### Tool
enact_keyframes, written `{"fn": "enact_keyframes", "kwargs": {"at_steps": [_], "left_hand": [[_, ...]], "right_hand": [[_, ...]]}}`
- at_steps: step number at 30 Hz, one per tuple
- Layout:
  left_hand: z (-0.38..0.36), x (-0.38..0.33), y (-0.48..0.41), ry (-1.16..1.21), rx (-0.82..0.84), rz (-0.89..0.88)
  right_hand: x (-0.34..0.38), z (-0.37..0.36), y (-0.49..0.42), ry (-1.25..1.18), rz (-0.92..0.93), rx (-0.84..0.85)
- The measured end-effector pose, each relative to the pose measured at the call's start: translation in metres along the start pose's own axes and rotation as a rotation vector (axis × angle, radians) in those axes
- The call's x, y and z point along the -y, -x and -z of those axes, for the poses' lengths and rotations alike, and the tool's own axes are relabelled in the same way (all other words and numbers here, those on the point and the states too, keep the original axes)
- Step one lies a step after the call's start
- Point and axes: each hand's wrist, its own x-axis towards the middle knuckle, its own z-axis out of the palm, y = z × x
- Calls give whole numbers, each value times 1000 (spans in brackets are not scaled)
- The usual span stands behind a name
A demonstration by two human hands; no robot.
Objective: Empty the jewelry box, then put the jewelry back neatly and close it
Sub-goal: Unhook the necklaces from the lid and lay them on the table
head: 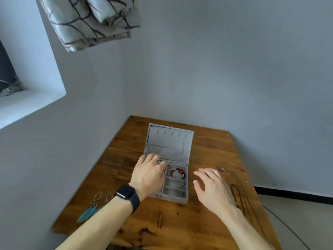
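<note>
Grey jewelry box [173,198] sits open at centre frame on a brown wooden table [189,224], lid tipped back toward the wall, showing a row of hooks and a pocket inside. Red bracelet [177,173] lies in the top right compartment; a pale item sits in the compartment below it, too small to name. Left hand [149,173] is over the box's left side, fingers bent down into the compartments; cannot tell if they pinch anything. Silver ring [155,158] on one finger, black watch [127,195] on the wrist. Right hand [212,188] hovers just right of the box, fingers spread wide, holding nothing. Teal feather earrings [93,204] lie on the table at lower left, well apart from the box. Dark cord necklaces [237,195] lie along the table's right edge, partly under the right hand. Small brown piece [159,220] lies below the box. Patterned curtain [90,22] hangs at upper left.
</note>
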Motion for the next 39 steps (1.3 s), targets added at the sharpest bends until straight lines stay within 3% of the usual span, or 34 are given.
{"fn": "enact_keyframes", "kwargs": {"at_steps": [11, 22, 34, 39], "left_hand": [[9, 47, -113, -48, -49, 74], [-20, 67, -161, 117, 9, 131], [-22, 72, -161, 232, -28, 105], [-20, 77, -154, 214, -78, 57]], "right_hand": [[-5, -20, -124, -49, -35, -109], [-20, -35, -179, 163, 316, -115], [-16, -26, -193, 358, 485, -7], [-9, -16, -188, 156, 401, -62]]}}
